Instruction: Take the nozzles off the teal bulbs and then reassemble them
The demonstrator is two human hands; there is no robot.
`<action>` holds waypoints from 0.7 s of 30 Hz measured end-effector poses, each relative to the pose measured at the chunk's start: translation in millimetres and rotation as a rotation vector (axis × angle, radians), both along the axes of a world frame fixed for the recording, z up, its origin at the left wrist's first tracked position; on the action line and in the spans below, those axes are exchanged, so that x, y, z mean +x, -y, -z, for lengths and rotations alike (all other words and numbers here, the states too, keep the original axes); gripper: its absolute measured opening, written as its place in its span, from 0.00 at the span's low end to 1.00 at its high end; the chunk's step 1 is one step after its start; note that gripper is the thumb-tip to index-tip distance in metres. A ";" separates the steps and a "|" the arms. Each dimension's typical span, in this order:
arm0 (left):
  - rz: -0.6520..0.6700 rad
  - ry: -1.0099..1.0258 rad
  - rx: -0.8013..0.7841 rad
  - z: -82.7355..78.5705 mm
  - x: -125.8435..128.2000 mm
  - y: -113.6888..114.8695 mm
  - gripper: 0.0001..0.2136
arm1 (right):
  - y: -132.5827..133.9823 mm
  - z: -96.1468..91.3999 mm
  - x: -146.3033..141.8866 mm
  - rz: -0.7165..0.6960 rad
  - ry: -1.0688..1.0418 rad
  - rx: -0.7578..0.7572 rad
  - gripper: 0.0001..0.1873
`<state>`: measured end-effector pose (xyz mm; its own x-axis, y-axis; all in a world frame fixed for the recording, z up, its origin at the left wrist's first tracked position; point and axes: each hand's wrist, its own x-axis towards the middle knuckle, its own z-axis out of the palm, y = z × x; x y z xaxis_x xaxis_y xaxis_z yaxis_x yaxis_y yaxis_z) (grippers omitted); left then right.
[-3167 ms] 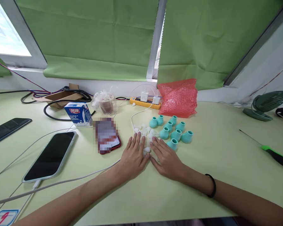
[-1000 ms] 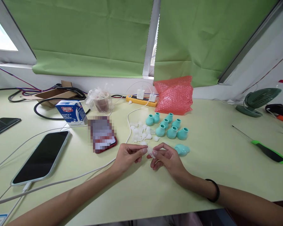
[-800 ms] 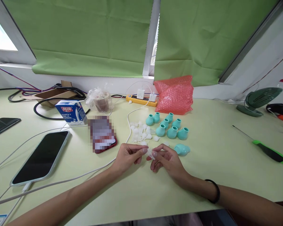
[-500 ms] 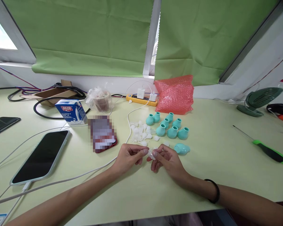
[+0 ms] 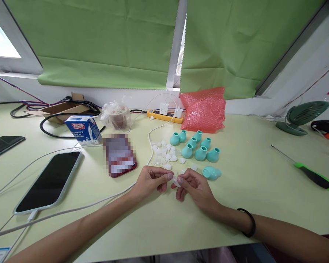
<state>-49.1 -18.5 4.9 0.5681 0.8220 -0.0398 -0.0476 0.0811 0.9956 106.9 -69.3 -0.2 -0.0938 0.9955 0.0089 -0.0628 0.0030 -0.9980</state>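
Over pale-green tabletop [image 5: 249, 190], left of the sideways teal bulb [image 5: 211, 173], my left hand [image 5: 152, 180] and nearer right hand [image 5: 196, 188] pinch translucent plastic [image 5: 176, 180].

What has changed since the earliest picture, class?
The left hand and right hand, earlier flat over the translucent white plastic pieces, now pinch one piece between them. One turquoise bulb-shaped vessel now lies on its side, further right and nearer the camera. The eight upright vessels stayed put.

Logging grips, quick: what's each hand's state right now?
Left hand: closed, pinching a small translucent piece.
Right hand: closed, pinching the same piece's other side.
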 end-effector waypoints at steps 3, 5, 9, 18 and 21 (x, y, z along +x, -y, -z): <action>0.004 -0.002 -0.001 -0.4 0.2 -0.5 0.13 | -0.3 0.3 -0.1 0.002 0.001 0.001 0.14; 0.007 -0.004 0.003 -1.0 0.6 -0.4 0.14 | -0.5 0.8 0.0 0.002 0.003 0.004 0.14; 0.006 -0.007 0.010 -2.2 1.2 0.7 0.14 | -0.2 1.5 0.3 0.001 0.008 0.005 0.13; 0.028 -0.010 0.029 1.9 0.6 0.4 0.14 | 1.2 2.6 -1.0 -0.004 -0.004 0.029 0.12; 0.045 -0.010 0.033 1.9 0.3 0.2 0.13 | 1.5 3.7 -1.2 -0.003 -0.006 0.046 0.12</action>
<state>-48.8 -18.7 3.0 0.6042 0.7966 -0.0187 -0.0346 0.0497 0.9982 105.7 -70.8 -4.0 -0.0968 0.9938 0.0551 -0.0686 0.0485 -0.9965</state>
